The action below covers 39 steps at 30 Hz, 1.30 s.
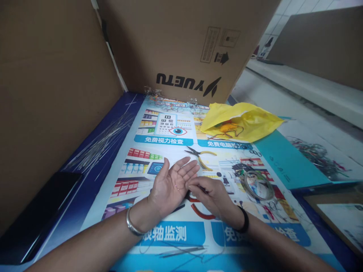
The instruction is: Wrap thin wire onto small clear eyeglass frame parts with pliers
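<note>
My left hand (176,185) is palm up with its fingers stretched out. A tiny pink bead-like piece (176,186) lies in its palm. Over the fingers' edge, my right hand (211,192) is closed in a pinch; what its fingertips hold is too small to make out. A faint thin wire (224,234) curves down below the right hand. Under both hands lies a tool with a red handle (202,213), its head mostly hidden. Just beyond the fingers rest yellow-handled pliers (204,154), their jaws pointing left.
Right of my hands is a coil of wire (258,185). A yellow bag (246,121) with orange contents lies behind it. Long thin wires (102,143) and a black flat object (39,215) are at left. Cardboard walls (176,45) rise behind; wire scraps (314,156) lie far right.
</note>
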### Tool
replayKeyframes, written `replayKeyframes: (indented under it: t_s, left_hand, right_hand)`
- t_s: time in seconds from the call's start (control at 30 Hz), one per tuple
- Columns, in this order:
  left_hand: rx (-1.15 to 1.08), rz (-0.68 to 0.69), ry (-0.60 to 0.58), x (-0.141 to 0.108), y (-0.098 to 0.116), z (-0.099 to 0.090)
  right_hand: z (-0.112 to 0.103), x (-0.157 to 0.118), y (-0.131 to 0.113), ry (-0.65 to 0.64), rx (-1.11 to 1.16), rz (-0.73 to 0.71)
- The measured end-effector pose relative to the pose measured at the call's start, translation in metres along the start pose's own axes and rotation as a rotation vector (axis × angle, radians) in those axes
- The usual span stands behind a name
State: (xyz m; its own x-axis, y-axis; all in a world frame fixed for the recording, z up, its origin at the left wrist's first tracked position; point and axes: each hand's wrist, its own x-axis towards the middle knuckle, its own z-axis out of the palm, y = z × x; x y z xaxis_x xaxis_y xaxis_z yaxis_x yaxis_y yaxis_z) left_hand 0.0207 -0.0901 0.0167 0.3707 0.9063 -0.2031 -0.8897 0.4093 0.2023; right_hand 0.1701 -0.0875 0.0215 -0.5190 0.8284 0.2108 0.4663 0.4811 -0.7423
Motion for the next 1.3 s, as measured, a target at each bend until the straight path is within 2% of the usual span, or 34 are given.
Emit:
replayKeyframes:
  t_s: [1.3]
  left_hand:
    - [0.022,-0.002,0.006,0.0007,-0.0005,-0.0013]
  right_hand:
    - [0.0033,-0.0007,0.0025,0.025,-0.01,-0.023]
